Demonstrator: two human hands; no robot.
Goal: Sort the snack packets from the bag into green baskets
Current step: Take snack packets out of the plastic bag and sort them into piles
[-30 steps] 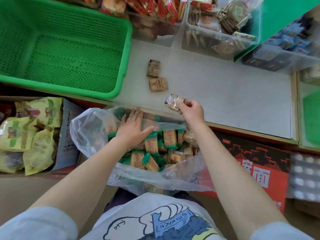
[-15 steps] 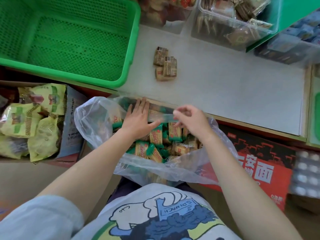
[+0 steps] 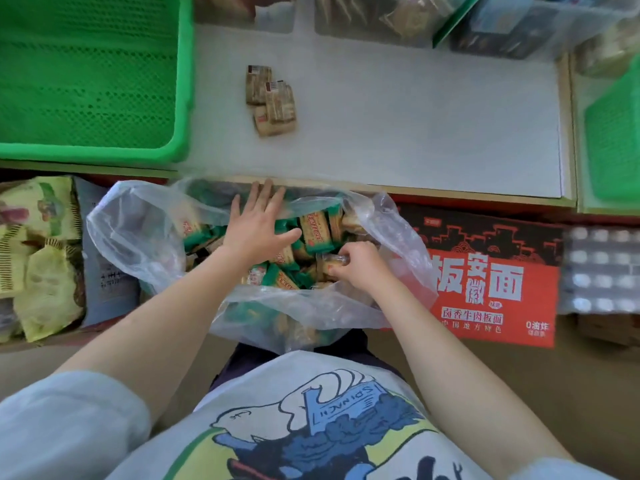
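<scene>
The right hand (image 3: pixel 358 268), empty a moment ago, has dipped back into the bag (image 3: pixel 145 237) and pinches a packet (image 3: pixel 333 261); the left hand (image 3: pixel 258 225) lies flat (fingers spread) on the snacks. The green basket (image 3: pixel 93 81) waits unfilled.

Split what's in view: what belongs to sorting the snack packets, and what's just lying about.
Job: bag; packets in it; brown packets on the counter; big green basket; left hand flat on the bag; right hand gripping a packet.
Lying about: red box; yellow bags; clear bins.
</scene>
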